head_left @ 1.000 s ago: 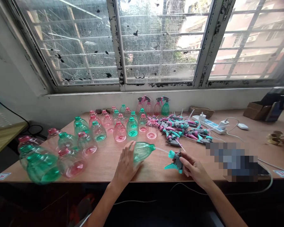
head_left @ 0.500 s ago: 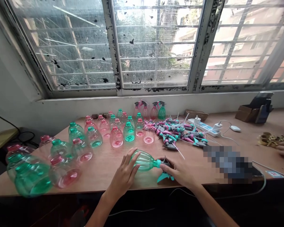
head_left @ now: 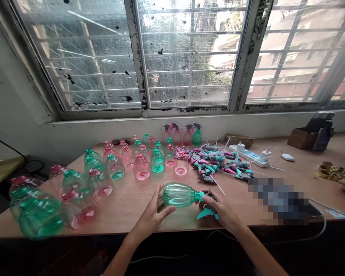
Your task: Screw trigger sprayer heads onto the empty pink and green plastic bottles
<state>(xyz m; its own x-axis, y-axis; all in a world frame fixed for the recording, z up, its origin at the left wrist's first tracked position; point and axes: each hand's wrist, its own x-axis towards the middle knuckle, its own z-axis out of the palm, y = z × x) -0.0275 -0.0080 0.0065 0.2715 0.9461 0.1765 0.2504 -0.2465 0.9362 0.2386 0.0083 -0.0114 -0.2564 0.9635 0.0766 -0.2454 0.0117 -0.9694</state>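
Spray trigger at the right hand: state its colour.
Spray trigger: turquoise, shown in the head view.

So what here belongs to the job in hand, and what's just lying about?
Job: clear green plastic bottle; grey-turquoise spray trigger; pile of pink and turquoise triggers; other clear pink and green bottles.

Apparently lying about: white plastic power strip; brown cardboard box.

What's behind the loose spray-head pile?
Behind the pile, toward the wall: four bottles with heads fitted at back left, a long brown object at back right. Anything lying low directly behind the heap is covered.
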